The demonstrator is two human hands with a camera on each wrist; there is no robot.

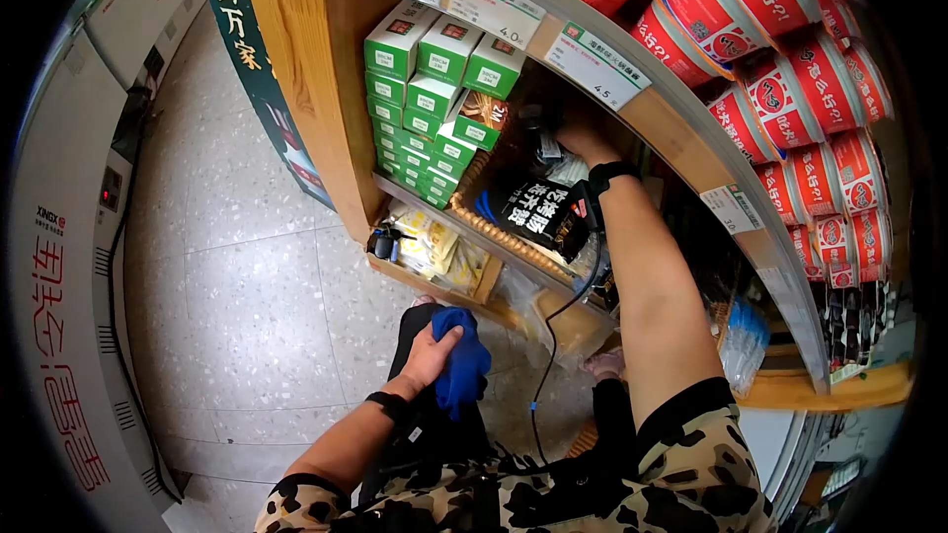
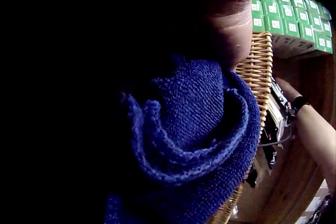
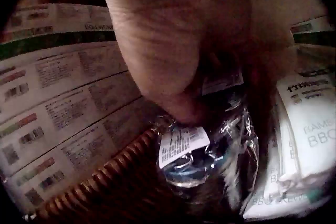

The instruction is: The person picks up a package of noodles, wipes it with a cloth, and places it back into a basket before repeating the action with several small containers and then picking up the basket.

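The left hand grips a bunched blue cloth over the person's lap; in the left wrist view the cloth hangs in folds below the thumb side of the hand. Deep inside the shelf, the right hand reaches over a wicker basket. In the right wrist view the right hand pinches a clear plastic packet with a white label; its fingertips are partly hidden. White packets lie beside it. A black bag with white print lies in the basket nearer the front.
Green and white boxes are stacked left of the basket. Red tubs stand on the shelf above, behind a rail with price tags. A lower box holds yellowish packets. A black cable hangs from the right wrist. White freezers stand at left.
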